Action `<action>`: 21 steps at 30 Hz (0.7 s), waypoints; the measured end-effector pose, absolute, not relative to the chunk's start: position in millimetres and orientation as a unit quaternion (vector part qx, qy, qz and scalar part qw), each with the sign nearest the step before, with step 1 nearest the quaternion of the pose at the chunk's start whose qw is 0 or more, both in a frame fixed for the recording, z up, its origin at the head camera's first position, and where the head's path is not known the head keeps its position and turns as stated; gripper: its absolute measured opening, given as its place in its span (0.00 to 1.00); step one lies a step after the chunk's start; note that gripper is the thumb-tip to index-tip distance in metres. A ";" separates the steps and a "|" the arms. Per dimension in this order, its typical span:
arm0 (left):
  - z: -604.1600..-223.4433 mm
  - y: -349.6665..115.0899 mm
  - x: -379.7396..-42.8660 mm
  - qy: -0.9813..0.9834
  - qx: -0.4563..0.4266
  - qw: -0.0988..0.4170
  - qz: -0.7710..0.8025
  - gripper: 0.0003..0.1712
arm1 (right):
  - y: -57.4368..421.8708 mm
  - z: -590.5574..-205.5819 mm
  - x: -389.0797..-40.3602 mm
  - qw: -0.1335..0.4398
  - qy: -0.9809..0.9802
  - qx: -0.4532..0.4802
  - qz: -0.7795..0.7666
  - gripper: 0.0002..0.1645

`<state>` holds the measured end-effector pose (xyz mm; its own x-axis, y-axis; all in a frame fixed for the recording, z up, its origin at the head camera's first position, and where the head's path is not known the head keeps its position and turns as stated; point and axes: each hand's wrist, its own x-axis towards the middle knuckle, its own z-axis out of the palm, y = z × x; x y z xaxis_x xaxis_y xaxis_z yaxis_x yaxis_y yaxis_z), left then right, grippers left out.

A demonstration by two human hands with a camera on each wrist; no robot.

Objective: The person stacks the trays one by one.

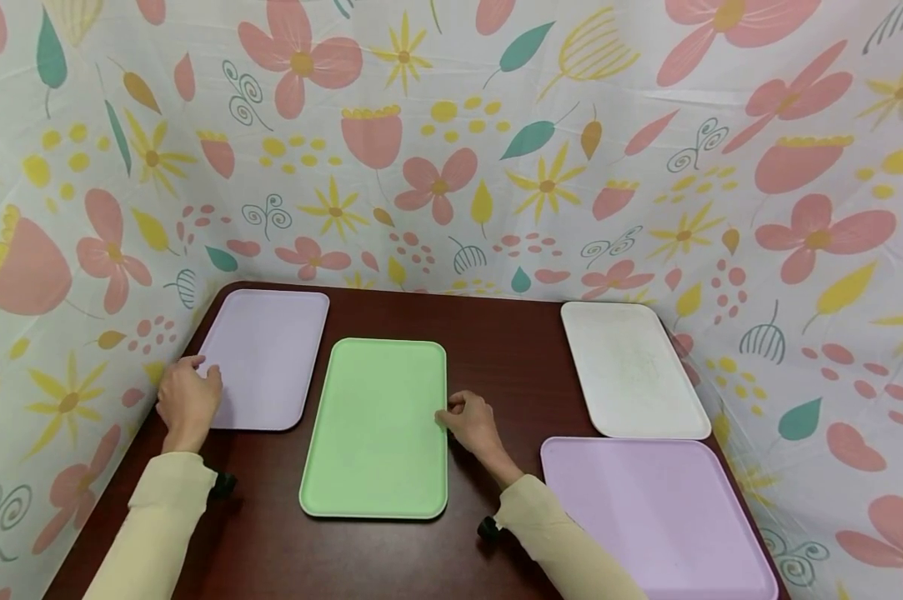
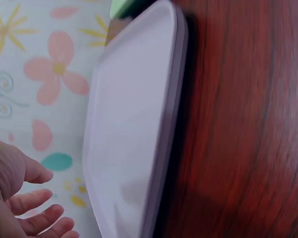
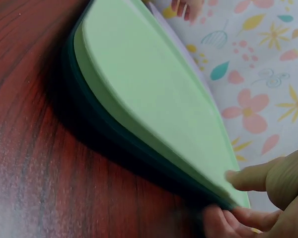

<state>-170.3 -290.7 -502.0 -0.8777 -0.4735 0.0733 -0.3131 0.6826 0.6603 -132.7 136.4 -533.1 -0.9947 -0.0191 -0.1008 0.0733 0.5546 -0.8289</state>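
A light green tray (image 1: pixel 379 425) lies at the middle of the brown table. My right hand (image 1: pixel 472 423) pinches its right rim, thumb on top and fingers at the outer edge, as the right wrist view shows near the green tray (image 3: pixel 159 84). At the far left a pale lavender tray (image 1: pixel 271 358) lies on the table. Beside its left edge is my left hand (image 1: pixel 189 402), fingers loosely bent and holding nothing. In the left wrist view these fingers are apart from the lavender tray (image 2: pixel 126 99).
A white tray (image 1: pixel 634 367) lies at the back right of the table (image 1: pixel 496 350). In front of it is a larger pinkish-purple tray (image 1: pixel 661 508), partly under my right forearm. A flowered curtain (image 1: pixel 436 125) surrounds the table's back and sides.
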 end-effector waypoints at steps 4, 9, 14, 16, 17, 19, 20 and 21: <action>-506.8 -303.2 -172.8 -0.911 0.213 0.110 -0.335 0.25 | 126.9 -526.6 -134.5 0.005 0.888 0.015 -0.459 0.19; -510.5 -312.0 -176.4 -0.913 0.209 0.110 -0.331 0.25 | 112.8 -515.8 -138.3 -0.005 0.874 0.000 -0.485 0.22; -514.2 -316.6 -179.5 -0.917 0.207 0.104 -0.324 0.26 | 96.9 -505.6 -140.4 0.014 0.860 -0.036 -0.508 0.25; -514.9 -318.3 -180.2 -0.920 0.207 0.092 -0.319 0.27 | 89.9 -500.9 -140.6 0.029 0.855 -0.054 -0.515 0.27; -515.1 -319.5 -180.5 -0.922 0.206 0.082 -0.316 0.27 | 86.2 -498.8 -141.1 0.037 0.853 -0.062 -0.516 0.28; -516.4 -321.7 -181.3 -0.926 0.207 0.062 -0.309 0.28 | 79.4 -495.1 -142.4 0.048 0.851 -0.083 -0.517 0.29; -517.1 -322.6 -181.7 -0.928 0.207 0.051 -0.306 0.28 | 75.9 -492.7 -143.3 0.054 0.851 -0.090 -0.515 0.30; -517.9 -323.3 -181.9 -0.930 0.206 0.040 -0.301 0.28 | 72.8 -490.7 -144.1 0.059 0.851 -0.097 -0.513 0.31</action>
